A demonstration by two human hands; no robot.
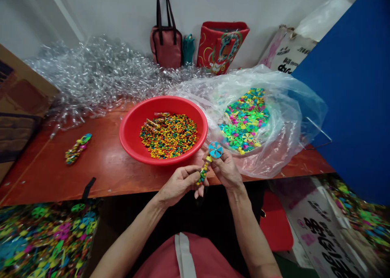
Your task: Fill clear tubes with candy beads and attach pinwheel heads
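Observation:
A clear tube (202, 174) of colourful candy balls, topped by a yellow cap, is held upright but tilted in front of the table edge. My left hand (182, 184) is closed around the tube's lower part. With my right hand (227, 169) I grip the blue pinwheel top (215, 149) at the cap. Just beyond my hands stands a red basin (128, 138) of candy balls, with a few clear tubes lying on them. Right of it, an open plastic bag (283, 148) holds many coloured pinwheel tops (246, 119).
Empty clear tubes (106, 75) are heaped at the back left. Filled candy tubes (77, 149) lie on the red table (45, 164). Boxes of filled toys (45, 237) stand below. A blue panel (347, 91) rises at right; bags (167, 46) lean against the wall.

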